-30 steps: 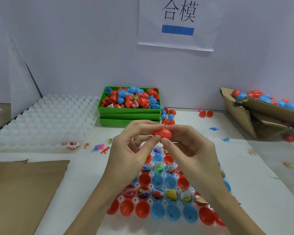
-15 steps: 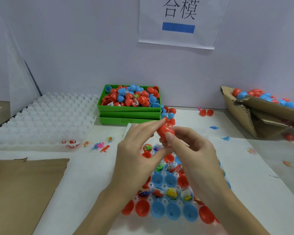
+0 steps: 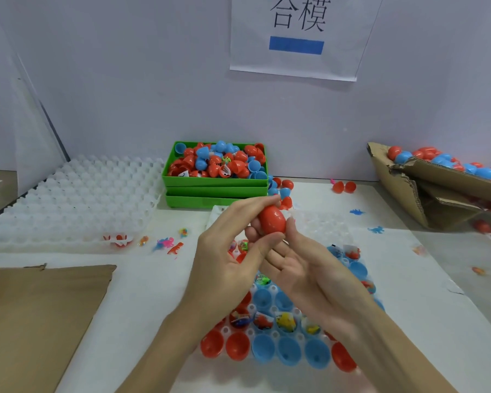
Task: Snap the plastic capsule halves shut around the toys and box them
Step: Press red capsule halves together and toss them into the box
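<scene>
A closed red capsule [image 3: 272,220] is held above the table between both hands. My left hand [image 3: 233,251] pinches it from the left with thumb and fingers. My right hand [image 3: 301,262] cups it from below and the right, palm up. Under the hands lies a white holder tray [image 3: 332,225] with red and blue capsule halves [image 3: 288,350], several of them filled with small wrapped toys [image 3: 285,321]. The hands hide the tray's middle.
A green bin [image 3: 216,184] of loose capsule halves stands at the back. At the right a cardboard box [image 3: 437,191] holds closed capsules. An empty white tray [image 3: 71,202] is at the left, a cardboard sheet [image 3: 37,316] at the front left. Small toys [image 3: 165,243] lie scattered.
Both hands have lifted the red capsule a little up and to the right. My right hand has turned palm up beneath it, and the capsule now shows as a whole egg.
</scene>
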Demonstrator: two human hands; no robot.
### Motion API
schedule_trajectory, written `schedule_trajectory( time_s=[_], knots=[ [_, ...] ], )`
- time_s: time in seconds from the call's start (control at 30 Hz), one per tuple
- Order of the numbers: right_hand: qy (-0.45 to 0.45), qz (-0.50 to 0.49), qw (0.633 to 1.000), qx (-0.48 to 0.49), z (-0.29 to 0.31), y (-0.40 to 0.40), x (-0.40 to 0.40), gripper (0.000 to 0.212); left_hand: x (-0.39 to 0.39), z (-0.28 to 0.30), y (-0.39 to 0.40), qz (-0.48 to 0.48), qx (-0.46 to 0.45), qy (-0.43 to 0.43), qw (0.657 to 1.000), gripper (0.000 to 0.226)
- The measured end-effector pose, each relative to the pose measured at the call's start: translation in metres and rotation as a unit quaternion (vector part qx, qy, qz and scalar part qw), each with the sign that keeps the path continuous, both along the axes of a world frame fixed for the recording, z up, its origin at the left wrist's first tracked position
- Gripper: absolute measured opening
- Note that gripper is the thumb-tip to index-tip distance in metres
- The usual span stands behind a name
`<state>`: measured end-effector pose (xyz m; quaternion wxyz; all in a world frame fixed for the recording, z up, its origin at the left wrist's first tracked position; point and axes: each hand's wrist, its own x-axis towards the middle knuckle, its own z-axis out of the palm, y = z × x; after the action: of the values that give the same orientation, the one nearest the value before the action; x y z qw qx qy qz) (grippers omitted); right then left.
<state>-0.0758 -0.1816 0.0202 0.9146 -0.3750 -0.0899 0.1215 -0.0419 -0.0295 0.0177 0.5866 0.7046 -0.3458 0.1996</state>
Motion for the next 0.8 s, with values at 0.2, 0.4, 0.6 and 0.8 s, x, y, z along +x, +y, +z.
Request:
schedule_trajectory(
  time_s=[0.2, 0.4, 0.6, 0.8],
  knots=[
    [0.002, 0.002, 0.999, 0.046, -0.006, 0.011, -0.004, 0.045, -0.005, -0.003, -0.004, 0.052, 0.014, -0.072, 0.996, 0.035],
    [-0.004, -0.021, 0.998, 0.057, -0.005, 0.012, -0.007, 0.042, -0.007, -0.002, -0.006, 0.073, 0.009, -0.099, 0.992, 0.034],
    [-0.006, -0.049, 0.999, 0.011, -0.004, 0.006, -0.004, 0.046, -0.005, 0.000, -0.005, 0.028, 0.002, -0.015, 0.999, 0.037],
    [0.015, 0.005, 1.000, 0.022, -0.004, 0.005, -0.003, 0.038, -0.011, 0.002, -0.006, -0.038, -0.038, 0.085, 0.995, 0.047]
  ],
)
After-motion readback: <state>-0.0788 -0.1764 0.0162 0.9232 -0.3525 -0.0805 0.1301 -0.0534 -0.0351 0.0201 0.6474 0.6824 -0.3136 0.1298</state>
